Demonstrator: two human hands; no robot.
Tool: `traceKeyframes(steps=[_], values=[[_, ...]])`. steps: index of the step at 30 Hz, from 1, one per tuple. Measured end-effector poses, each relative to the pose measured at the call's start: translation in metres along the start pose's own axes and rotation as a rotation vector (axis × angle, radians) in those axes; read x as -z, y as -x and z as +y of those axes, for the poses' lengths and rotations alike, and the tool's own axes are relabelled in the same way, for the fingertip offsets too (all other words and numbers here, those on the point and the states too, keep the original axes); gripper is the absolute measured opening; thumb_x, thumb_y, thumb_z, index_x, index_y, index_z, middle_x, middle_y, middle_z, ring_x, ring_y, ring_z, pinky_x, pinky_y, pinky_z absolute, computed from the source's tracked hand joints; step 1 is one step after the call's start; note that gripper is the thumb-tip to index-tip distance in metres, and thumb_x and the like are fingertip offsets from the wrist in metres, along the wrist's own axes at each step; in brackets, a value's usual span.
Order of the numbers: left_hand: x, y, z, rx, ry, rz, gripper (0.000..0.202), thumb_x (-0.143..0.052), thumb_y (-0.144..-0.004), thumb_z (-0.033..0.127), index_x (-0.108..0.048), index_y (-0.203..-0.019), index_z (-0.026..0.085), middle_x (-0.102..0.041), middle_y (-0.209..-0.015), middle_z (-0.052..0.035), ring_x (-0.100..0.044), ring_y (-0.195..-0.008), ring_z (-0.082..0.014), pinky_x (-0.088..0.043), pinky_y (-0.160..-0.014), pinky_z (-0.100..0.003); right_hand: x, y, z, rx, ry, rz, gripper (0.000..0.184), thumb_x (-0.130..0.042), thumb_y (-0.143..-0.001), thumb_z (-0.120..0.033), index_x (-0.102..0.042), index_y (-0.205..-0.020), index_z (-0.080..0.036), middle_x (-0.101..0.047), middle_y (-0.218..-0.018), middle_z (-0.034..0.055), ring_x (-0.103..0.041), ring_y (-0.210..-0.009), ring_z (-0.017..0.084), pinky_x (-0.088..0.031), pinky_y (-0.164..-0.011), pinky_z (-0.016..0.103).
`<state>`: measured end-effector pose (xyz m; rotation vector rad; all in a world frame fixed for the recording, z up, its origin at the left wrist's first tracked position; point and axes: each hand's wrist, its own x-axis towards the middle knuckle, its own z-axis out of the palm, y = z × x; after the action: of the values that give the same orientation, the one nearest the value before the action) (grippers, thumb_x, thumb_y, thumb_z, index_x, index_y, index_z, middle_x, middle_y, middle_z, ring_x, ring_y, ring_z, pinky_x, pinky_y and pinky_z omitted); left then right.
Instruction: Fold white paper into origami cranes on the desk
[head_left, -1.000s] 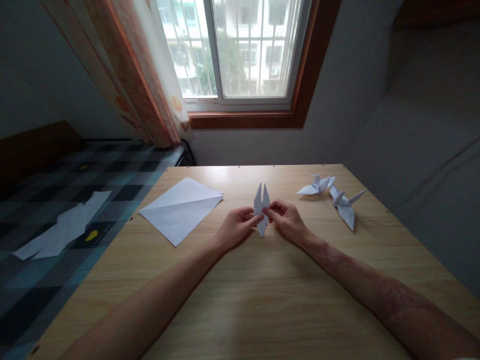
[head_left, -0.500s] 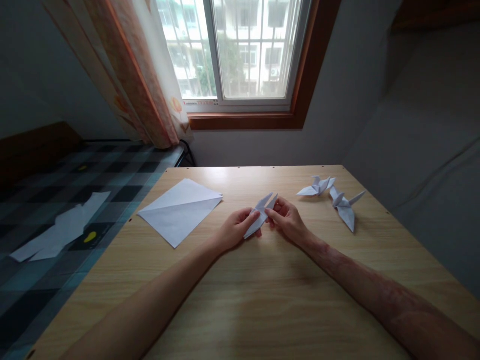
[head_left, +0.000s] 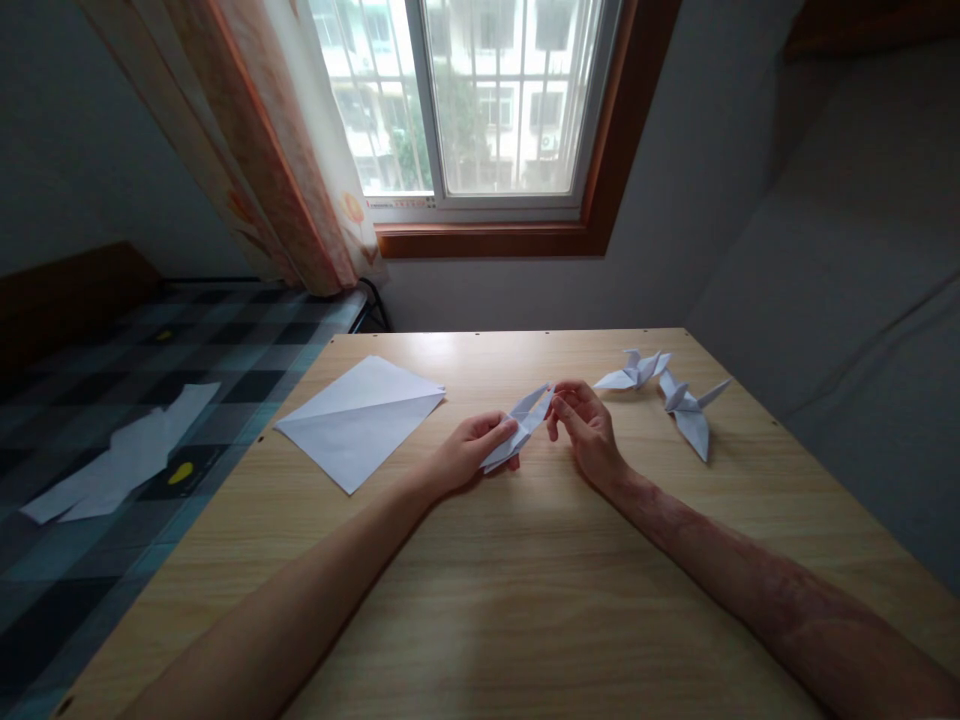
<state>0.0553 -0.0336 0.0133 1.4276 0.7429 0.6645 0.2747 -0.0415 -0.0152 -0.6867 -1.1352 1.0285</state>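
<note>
On the far left, a bed (head_left: 259,325) is covered with a dark checked cloth, and on it some white paper scraps (head_left: 142,440) are spread near a yellow mark. Above the bed's far end, an orange and white curtain (head_left: 262,130) is hung beside the window. On the left part of the wooden bench (head_left: 480,620), a white paper sheet (head_left: 356,430) is laid cornerwise, crossed by a long crease, with a doubled tip shown at its right corner. Just to the right of it, near the middle of the bench, the folded paper (head_left: 529,420) is held tilted by the left hand (head_left: 474,450); its lower part is clamped between the thumb on top and the fingers underneath, and its two narrow points are aimed up and to the right. Beyond the bench, the window (head_left: 510,110) is framed in reddish wood. The right hand (head_left: 585,425) is placed at the tips of those points, its fingers curled; whether a tip is pinched cannot be told. Farther right, two paper birds (head_left: 688,408) are set close together near the bench's far right corner.
</note>
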Motion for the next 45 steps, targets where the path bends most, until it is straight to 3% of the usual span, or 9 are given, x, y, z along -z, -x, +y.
traceKeyframes(steps=[18, 24, 38, 41, 45], values=[[0.000, 0.001, -0.001, 0.025, 0.015, -0.009, 0.061, -0.073, -0.095, 0.076, -0.064, -0.090, 0.016, -0.071, -0.073, -0.0029, -0.052, -0.055, -0.0101, -0.038, -0.053, -0.022, 0.002, -0.001, 0.002, 0.009, -0.002, 0.000, 0.024, -0.083, -0.096, -0.041, -0.074, -0.112, -0.026, -0.067, -0.083, -0.0011, -0.058, -0.068, 0.015, -0.047, -0.056, 0.027], [0.001, 0.000, -0.003, 0.037, 0.007, -0.021, 0.061, -0.075, -0.093, 0.077, -0.065, -0.090, 0.016, -0.072, -0.073, -0.0026, -0.056, -0.057, -0.0115, -0.040, -0.055, -0.023, 0.001, 0.000, 0.001, -0.015, 0.040, 0.006, 0.029, -0.085, -0.092, -0.046, -0.074, -0.111, -0.027, -0.067, -0.084, 0.0003, -0.057, -0.069, 0.017, -0.047, -0.056, 0.029], [0.000, 0.002, -0.005, 0.081, 0.117, -0.105, 0.056, -0.081, -0.092, 0.069, -0.068, -0.104, 0.016, -0.072, -0.082, -0.0023, -0.066, -0.068, -0.0164, -0.048, -0.064, -0.026, 0.000, 0.004, -0.001, -0.086, 0.031, -0.066, 0.027, -0.083, -0.095, -0.048, -0.083, -0.106, -0.024, -0.066, -0.078, 0.0001, -0.048, -0.060, 0.013, -0.036, -0.051, 0.028], [-0.001, 0.002, -0.004, 0.037, 0.054, -0.058, 0.054, -0.078, -0.096, 0.066, -0.068, -0.113, 0.016, -0.075, -0.093, -0.0041, -0.069, -0.079, -0.0175, -0.050, -0.070, -0.026, -0.002, 0.003, -0.003, -0.089, 0.030, -0.060, 0.028, -0.086, -0.093, -0.050, -0.082, -0.099, -0.023, -0.070, -0.080, 0.0015, -0.051, -0.061, 0.014, -0.040, -0.051, 0.028], [-0.004, 0.003, -0.002, -0.156, -0.098, 0.090, 0.054, -0.084, -0.095, 0.053, -0.065, -0.132, 0.019, -0.074, -0.126, -0.0104, -0.070, -0.110, -0.0214, -0.055, -0.093, -0.030, -0.006, 0.000, -0.006, -0.103, 0.009, -0.030, 0.032, -0.091, -0.087, -0.052, -0.079, -0.091, -0.022, -0.072, -0.082, 0.0026, -0.054, -0.061, 0.014, -0.042, -0.048, 0.026]])
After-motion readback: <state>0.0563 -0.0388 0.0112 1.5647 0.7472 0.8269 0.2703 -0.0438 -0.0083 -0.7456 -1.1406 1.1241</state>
